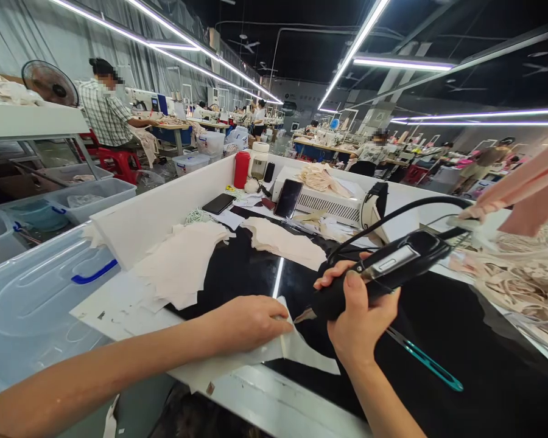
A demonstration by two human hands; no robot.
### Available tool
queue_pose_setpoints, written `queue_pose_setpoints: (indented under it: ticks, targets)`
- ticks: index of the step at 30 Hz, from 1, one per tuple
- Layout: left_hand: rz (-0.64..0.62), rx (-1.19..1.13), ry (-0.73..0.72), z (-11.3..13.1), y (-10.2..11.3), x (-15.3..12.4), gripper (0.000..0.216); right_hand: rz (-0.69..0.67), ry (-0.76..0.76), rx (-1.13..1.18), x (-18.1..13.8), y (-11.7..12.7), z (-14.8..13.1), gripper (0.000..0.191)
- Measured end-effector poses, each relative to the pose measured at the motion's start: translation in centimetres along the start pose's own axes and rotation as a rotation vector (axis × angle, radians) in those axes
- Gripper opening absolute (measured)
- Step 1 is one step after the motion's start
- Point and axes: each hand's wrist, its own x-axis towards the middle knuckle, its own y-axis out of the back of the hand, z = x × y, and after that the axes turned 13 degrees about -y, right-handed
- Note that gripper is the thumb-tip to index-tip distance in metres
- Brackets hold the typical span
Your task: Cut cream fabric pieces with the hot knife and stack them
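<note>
My right hand is wrapped round a black corded cutting tool, its tip pointing down-left at a thin white fabric piece on the black glossy worktop. My left hand lies on that white piece with fingers together, pressing its edge flat close to the tool's tip. The tool's black cable loops up and to the right. Stacks of cream fabric pieces lie to the left, with another cream piece further back.
A teal-handled tool lies on the worktop right of my wrist. Cream lace is piled at right. Phones, a red bottle and a white machine stand behind. Clear plastic bins sit at left. Other people work at far tables.
</note>
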Motion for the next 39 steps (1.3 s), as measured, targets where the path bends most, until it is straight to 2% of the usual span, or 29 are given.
queue_pose_setpoints:
  ticks: [19, 24, 28, 32, 39]
  targets:
    - [-0.022, 0.013, -0.01, -0.1, -0.2, -0.6, 0.027, 0.026, -0.033, -0.001, -0.8, 0.7, -0.5, 0.04]
    - [0.003, 0.008, -0.034, -0.2, 0.4, -0.5, 0.024, 0.036, -0.02, 0.008, -0.7, 0.9, -1.6, 0.041]
    - [0.058, 0.038, -0.039, 0.5, 0.8, 0.2, 0.023, 0.064, 0.015, 0.008, -1.0, 1.9, -2.9, 0.046]
    - [0.091, -0.021, 0.009, 1.8, 0.2, 1.3, 0.023, 0.071, 0.005, -0.022, -1.6, 3.3, -3.2, 0.045]
    - [0.015, -0.077, 0.065, 3.0, -0.9, 1.8, 0.019, 0.053, 0.022, -0.065, -2.3, 4.7, -2.6, 0.041]
